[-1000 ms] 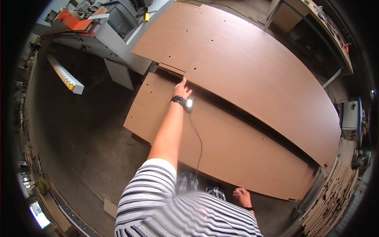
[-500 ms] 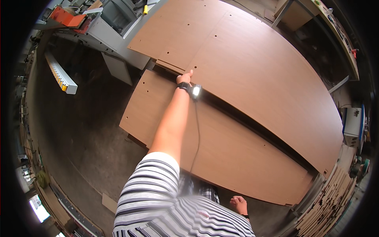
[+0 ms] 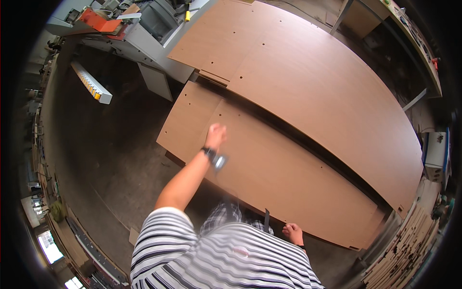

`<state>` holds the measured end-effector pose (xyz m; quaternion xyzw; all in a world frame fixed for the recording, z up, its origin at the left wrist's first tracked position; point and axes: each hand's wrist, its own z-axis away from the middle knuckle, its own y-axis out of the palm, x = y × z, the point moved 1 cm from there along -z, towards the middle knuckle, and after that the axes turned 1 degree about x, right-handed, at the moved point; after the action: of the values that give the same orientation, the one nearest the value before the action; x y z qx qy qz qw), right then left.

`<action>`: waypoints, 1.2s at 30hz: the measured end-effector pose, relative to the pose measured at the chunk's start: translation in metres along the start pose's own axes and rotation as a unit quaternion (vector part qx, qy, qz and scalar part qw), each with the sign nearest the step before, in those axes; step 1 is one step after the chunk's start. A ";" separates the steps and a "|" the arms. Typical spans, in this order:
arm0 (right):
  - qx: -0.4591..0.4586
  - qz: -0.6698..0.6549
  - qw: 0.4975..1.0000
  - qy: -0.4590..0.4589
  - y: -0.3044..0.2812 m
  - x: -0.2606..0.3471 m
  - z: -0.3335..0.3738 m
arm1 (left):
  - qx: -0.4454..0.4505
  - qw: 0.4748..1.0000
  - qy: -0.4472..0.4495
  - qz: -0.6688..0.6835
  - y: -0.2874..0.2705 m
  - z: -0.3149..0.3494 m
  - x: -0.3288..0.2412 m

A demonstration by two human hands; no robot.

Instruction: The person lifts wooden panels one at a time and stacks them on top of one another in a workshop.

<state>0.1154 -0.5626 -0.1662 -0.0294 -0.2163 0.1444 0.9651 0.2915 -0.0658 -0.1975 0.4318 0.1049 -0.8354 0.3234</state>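
Note:
My left hand (image 3: 216,136) is over the left part of the lower brown panel (image 3: 274,166), smeared by motion, its fingers seemingly curled. A black band with a small lamp-like device (image 3: 219,162) is on that wrist; a thin cable runs down from it, blurred. My right hand (image 3: 292,234) is at the panel's near edge with its fingers curled in, nothing visible in them. Whether it touches the edge I cannot tell. Beyond a dark gap lies a larger brown panel (image 3: 313,91), higher than the near one. Small dark holes dot both panels.
A grey machine (image 3: 161,29) with an orange part (image 3: 98,21) stands at the far left. Near it a white bar with yellow pieces (image 3: 91,83) projects over the floor. Wooden strips (image 3: 402,245) are piled at the lower right. A workbench (image 3: 418,48) stands far right.
My left hand has left the far panel's edge and drawn back toward me over the near panel. My right hand has risen slightly to the near edge. The view has shifted a little.

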 end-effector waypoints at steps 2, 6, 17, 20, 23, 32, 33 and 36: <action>0.017 0.000 1.000 -0.015 -0.010 -0.001 -0.006 | -0.025 0.998 -0.044 -0.023 -0.042 0.062 0.036; 0.057 0.036 0.995 -0.067 -0.028 0.012 -0.021 | -0.162 0.971 -0.171 -0.029 -0.122 0.178 0.107; 0.090 0.088 0.979 -0.163 -0.047 0.056 -0.039 | -0.257 0.949 -0.181 0.025 -0.213 0.290 0.129; 0.085 0.086 0.975 -0.184 -0.046 0.046 -0.036 | -0.195 0.969 -0.145 0.033 -0.191 0.280 0.111; 0.074 0.082 0.972 -0.206 -0.037 0.027 -0.037 | -0.109 0.987 -0.116 0.001 -0.165 0.268 0.094; 0.016 0.206 0.948 -0.240 0.028 -0.010 -0.013 | -0.025 0.996 -0.086 0.007 -0.199 0.271 0.070; 0.010 0.218 0.945 -0.242 0.035 -0.012 -0.010 | -0.025 0.995 -0.092 0.002 -0.211 0.272 0.074; -0.008 0.244 0.938 -0.246 0.050 -0.020 -0.003 | -0.069 0.990 -0.119 -0.013 -0.252 0.271 0.092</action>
<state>0.0860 -0.5202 -0.1835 -0.0521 -0.4346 0.3769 0.8163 -0.0829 -0.0370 -0.1318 0.3045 0.1285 -0.8758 0.3518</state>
